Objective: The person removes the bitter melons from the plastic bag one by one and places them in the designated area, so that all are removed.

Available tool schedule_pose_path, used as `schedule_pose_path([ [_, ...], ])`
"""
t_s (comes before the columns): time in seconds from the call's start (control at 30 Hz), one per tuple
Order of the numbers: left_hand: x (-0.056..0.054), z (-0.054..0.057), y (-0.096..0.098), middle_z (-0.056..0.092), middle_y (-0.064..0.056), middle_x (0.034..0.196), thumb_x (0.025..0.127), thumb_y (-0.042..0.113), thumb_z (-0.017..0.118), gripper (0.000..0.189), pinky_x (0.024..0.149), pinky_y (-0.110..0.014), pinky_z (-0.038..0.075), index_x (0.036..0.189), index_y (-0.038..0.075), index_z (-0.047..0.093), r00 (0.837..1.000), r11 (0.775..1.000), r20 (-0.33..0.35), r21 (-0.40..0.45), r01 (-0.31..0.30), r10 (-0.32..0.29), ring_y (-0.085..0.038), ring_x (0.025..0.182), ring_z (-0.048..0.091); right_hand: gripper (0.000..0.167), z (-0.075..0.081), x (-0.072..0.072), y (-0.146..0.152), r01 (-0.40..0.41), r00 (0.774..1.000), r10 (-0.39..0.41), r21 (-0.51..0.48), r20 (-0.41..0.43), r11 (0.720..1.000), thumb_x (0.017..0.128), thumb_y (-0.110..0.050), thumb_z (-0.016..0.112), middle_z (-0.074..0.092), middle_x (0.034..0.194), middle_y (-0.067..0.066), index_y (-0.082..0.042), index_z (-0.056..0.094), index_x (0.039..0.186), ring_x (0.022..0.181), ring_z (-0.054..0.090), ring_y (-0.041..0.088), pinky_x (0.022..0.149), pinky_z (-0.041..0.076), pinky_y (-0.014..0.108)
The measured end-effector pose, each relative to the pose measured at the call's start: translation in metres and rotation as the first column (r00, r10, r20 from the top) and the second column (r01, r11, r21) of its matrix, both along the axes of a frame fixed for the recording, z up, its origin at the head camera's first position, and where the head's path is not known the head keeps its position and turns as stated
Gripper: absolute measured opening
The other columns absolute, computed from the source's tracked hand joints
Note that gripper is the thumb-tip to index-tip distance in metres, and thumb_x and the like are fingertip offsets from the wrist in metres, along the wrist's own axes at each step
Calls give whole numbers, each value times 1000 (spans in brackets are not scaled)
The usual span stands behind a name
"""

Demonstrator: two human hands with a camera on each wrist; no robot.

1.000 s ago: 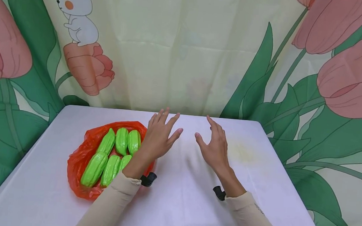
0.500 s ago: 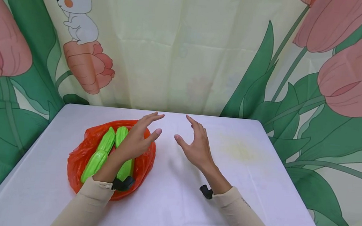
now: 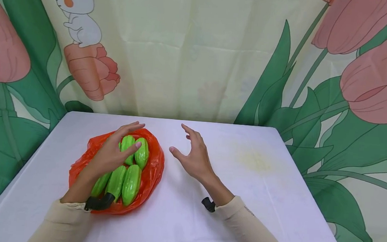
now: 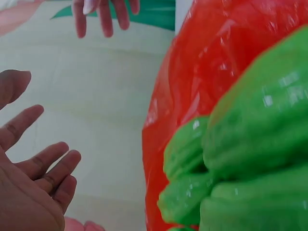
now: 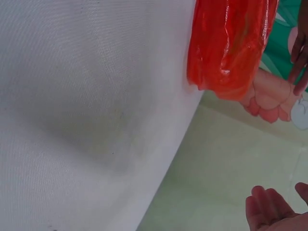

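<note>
A red plastic bag [image 3: 155,172] lies spread on the left half of the table, its top open. Several glossy, ridged green gourds [image 3: 131,186] fill it in two rows. My left hand [image 3: 108,156] hovers over the bag's left side with fingers extended and thumb apart, holding nothing; it hides some of the gourds. To the right of the bag, my right hand [image 3: 194,158] hangs above the table, fingers spread and palm turned inward, also holding nothing. The left wrist view shows the gourds [image 4: 250,115] close up beside my left hand [image 4: 29,187].
A white cloth covers the table [image 3: 241,214], with a faint yellowish stain [image 3: 254,159] on its right half. Behind it hangs a cream curtain [image 3: 184,60] printed with tulips, leaves and a rabbit on a carrot. Each wrist carries a small black camera [image 3: 208,204].
Both hands have moved left, the left one crossing over the bag from its right side to its left. The gourds on the right side are uncovered now. Bag and gourds stay in place.
</note>
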State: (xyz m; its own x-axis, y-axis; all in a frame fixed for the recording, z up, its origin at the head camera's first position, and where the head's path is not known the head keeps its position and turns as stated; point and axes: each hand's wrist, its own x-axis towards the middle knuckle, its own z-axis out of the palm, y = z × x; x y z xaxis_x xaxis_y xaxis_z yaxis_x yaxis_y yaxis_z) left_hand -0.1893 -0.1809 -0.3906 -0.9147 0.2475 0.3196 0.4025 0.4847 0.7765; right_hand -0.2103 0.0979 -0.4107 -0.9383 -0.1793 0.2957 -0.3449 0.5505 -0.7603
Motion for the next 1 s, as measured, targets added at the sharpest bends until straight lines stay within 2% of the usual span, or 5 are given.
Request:
schedule_pose_path([
  [0.2, 11, -2, -26, 44, -12, 167, 102, 15, 71, 60, 117, -78, 33, 158, 21, 51, 1000, 1000, 8, 1, -26, 26, -40, 157, 34, 81, -3, 2, -12, -47, 999, 47, -2, -12, 999, 92, -36, 81, 52, 155, -1, -34, 41, 162, 138, 56, 26, 109, 52, 53],
  [0.43, 20, -2, -50, 39, -14, 170, 104, 25, 70, 59, 110, -84, 33, 159, 18, 49, 994, 996, 77, -46, -75, 78, -47, 158, 29, 81, -1, 0, -28, -96, 995, 97, 7, -18, 995, 91, -36, 82, 52, 155, 1, -33, 42, 162, 139, 52, 27, 108, 51, 51],
  [0.73, 30, -7, -86, 33, -20, 172, 103, 28, 70, 63, 99, -80, 44, 160, 13, 47, 979, 983, 143, -136, -125, 144, -58, 156, 25, 81, 3, -4, -47, -132, 991, 133, 28, -27, 991, 92, -37, 83, 55, 152, 3, -30, 43, 161, 136, 54, 24, 107, 52, 48],
  [1.0, 30, -20, -116, 28, -21, 174, 102, 31, 71, 65, 100, -88, 35, 160, 14, 48, 962, 979, 222, -165, -122, 158, -57, 158, 18, 80, 2, -5, -61, -164, 986, 164, 61, -3, 985, 91, -36, 83, 56, 152, 1, -31, 43, 161, 136, 55, 21, 113, 44, 48],
])
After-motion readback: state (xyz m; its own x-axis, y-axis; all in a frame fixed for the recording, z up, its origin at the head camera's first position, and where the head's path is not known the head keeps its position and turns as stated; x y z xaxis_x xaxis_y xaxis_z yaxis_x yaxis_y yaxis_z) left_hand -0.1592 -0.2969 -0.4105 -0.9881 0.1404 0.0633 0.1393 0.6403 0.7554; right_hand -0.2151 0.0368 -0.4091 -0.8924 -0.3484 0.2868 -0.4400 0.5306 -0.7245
